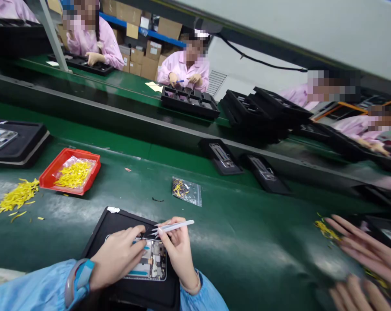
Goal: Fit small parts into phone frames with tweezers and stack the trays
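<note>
On a black foam tray point(96, 235) in front of me lies an opened phone frame point(158, 259) with bare circuit boards and blue strips. My left hand point(118, 255) rests over its left part, fingers bent and drawn together at its upper edge. Whatever those fingertips grip is too small to make out. White tweezers point(179, 224) are held in my right hand point(179, 252), above the frame's upper right corner. Their tips point left, close to my left fingertips and a thin dark piece. My fingers partly hide the frame's upper left part.
A red bin point(95, 172) and a loose pile point(19, 196) hold yellow strips. Beyond the tray lies a small plastic bag point(192, 194). A co-worker's hands point(367, 255) are at right. Black trays point(266, 177) line the conveyor; people in pink work across it.
</note>
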Demonstrator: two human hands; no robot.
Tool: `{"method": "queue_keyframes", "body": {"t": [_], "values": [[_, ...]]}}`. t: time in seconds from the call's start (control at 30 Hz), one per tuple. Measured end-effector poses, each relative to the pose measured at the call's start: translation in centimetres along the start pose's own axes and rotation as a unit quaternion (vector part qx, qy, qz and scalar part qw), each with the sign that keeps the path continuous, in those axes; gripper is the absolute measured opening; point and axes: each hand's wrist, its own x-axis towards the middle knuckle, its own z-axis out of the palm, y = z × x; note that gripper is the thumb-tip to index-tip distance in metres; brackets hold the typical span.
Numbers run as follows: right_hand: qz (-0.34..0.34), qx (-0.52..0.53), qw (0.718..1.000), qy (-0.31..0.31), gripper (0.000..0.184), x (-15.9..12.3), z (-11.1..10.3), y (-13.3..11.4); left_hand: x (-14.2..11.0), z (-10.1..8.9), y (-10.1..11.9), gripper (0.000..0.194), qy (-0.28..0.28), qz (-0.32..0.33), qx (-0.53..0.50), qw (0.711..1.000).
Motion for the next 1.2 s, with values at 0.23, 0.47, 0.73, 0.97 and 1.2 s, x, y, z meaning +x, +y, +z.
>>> {"method": "queue_keyframes", "body": {"t": [0.23, 0.47, 0.73, 0.97, 1.2], "values": [[-0.029, -0.043, 0.998, -0.036, 0.022, -0.28, 0.13, -0.70, -0.08, -0.21, -0.53, 0.020, -0.034, -0.127, -0.116, 0.985], [-0.048, -0.074, 0.995, -0.041, 0.018, -0.32, 0.10, -1.02, 0.09, 0.01, -0.61, 0.019, -0.037, -0.143, -0.121, 0.982], [-0.059, -0.113, 0.991, -0.046, 0.016, -0.46, -0.03, -0.84, 0.17, -0.14, -0.58, 0.019, -0.031, -0.118, -0.103, 0.987], [-0.069, -0.116, 0.990, -0.040, 0.013, -0.59, -0.15, -0.80, 0.45, -0.43, -0.63, 0.020, -0.030, -0.089, -0.086, 0.992], [-0.064, -0.142, 0.986, -0.060, 0.011, -0.49, -0.04, -1.00, 0.66, -0.49, -0.71, 0.019, -0.027, -0.072, -0.111, 0.991]]}}
